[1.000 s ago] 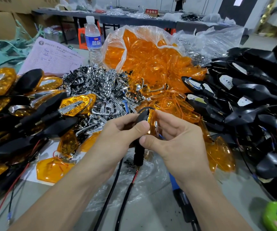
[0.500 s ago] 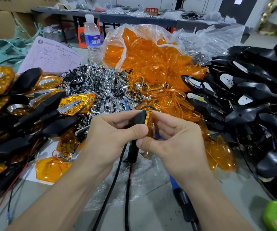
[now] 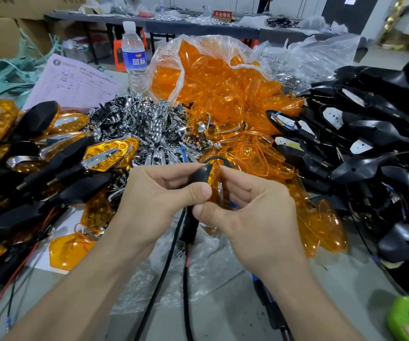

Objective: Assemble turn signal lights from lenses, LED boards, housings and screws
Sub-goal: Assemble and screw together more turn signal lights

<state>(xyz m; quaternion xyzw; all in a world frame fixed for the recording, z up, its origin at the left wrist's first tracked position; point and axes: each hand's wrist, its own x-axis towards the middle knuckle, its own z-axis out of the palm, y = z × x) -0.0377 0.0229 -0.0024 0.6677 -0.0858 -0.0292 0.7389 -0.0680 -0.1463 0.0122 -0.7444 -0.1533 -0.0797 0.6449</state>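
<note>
The surface (image 3: 228,326) is heaped with loose parts. Over the last second my left grip (image 3: 156,193) and right grip (image 3: 255,212) have closed tighter together, both clasping the housing (image 3: 202,174) and lens (image 3: 214,184) held above it; the lens now looks pressed home, so screwing likely comes next.

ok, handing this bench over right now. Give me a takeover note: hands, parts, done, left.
Left hand: grips the black housing of one light, thumb across it.
Right hand: pinches the amber lens against that housing; the wires hang below.
Parts: loose lenses in the bag at centre back, chrome parts in front of it, housings with boards on the right.
Done: finished lights stacked on the left.
Left: seat this lens, probably screw it shut (no screw visible), then work through the right pile.
</note>
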